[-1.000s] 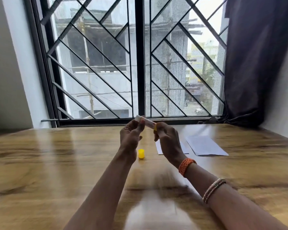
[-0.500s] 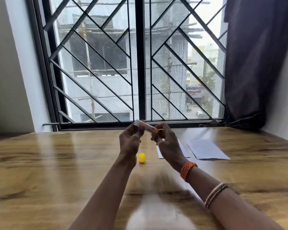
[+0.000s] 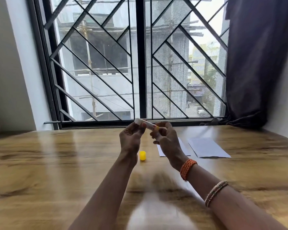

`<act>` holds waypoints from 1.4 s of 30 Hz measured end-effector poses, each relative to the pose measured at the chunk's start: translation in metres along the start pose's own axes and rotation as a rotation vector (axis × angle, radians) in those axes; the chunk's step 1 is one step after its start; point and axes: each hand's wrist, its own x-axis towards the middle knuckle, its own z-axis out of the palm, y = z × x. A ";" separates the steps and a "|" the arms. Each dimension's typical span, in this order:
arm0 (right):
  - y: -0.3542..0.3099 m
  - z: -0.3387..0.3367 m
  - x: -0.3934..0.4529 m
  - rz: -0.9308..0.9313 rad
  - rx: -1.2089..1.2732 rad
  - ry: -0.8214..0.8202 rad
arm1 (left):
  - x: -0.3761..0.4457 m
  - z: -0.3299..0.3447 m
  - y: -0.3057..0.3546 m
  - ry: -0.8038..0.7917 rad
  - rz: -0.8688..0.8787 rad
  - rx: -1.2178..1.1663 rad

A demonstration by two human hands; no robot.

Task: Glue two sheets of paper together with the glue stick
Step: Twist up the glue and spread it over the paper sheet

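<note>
— Moved since 0.5 s ago? Hardly: both hands raised at the same spot above the table, glue stick held between them as before, yellow cap unmoved on the wood.

— And from left to right now?

— Bare wooden table [image 3: 40,163] at far left, under the barred window [image 3: 140,63]. Then left hand [image 3: 131,138], palm toward the camera, fingers curled up and pinching the white end of the glue stick [image 3: 145,124]. Stick lying almost level in the air, tilted slightly down to the right, its yellow band at the right end.

— Open or capped?

— Uncapped: yellow cap [image 3: 142,155] standing alone on the table, below and between the wrists, touching neither hand. Contents of the tube too small to tell.

— Right side?

— Right hand [image 3: 166,140] gripping the yellow end, thumb and fingertips clamped on it, other fingers loosely bent. Orange bracelet [image 3: 188,169] at that wrist, beaded bangle [image 3: 215,193] further up the forearm. Beyond the hand, 2 sheets of paper flat on the table: near sheet [image 3: 183,150] partly hidden by the hand, far sheet [image 3: 206,147] just beside it, apart by a narrow strip of wood. Dark curtain [image 3: 256,63] at far right.
</note>
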 end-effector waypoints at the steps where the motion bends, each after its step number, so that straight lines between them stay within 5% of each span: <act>1: 0.001 0.000 0.000 -0.004 -0.001 0.000 | 0.000 0.000 0.001 0.003 -0.005 -0.005; 13: -0.005 -0.004 -0.002 0.109 0.024 -0.015 | -0.001 0.002 -0.001 -0.058 -0.023 -0.002; 26: 0.004 -0.003 0.001 -0.011 -0.054 -0.022 | 0.002 -0.002 -0.001 0.008 -0.061 -0.016; 42: 0.001 -0.005 0.001 0.062 0.036 -0.037 | 0.002 -0.004 -0.005 -0.031 -0.060 0.013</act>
